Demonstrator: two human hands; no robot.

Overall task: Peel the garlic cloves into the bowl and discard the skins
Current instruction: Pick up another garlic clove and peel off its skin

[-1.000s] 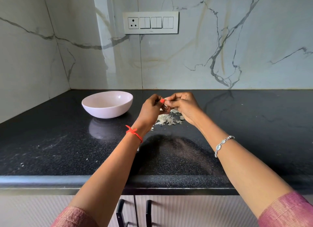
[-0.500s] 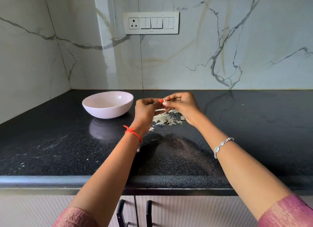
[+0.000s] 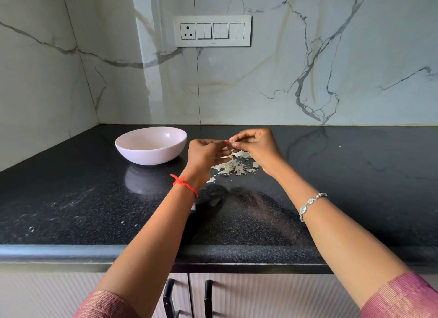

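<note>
My left hand and my right hand meet fingertip to fingertip above the black counter, both pinching one small garlic clove that is mostly hidden by the fingers. Just beneath them a heap of papery garlic skins lies on the counter. A pale pink bowl stands to the left of my left hand; its inside is only partly visible and looks bare.
The black granite counter meets marble walls at the back and left, forming a corner. A switch plate is on the back wall. Cabinet handles sit below the front edge. A few skin flecks dot the counter at left.
My left hand has dropped a little and rotated, its fingers now flatter. The right hand keeps its pinch on the clove in nearly the same spot.
</note>
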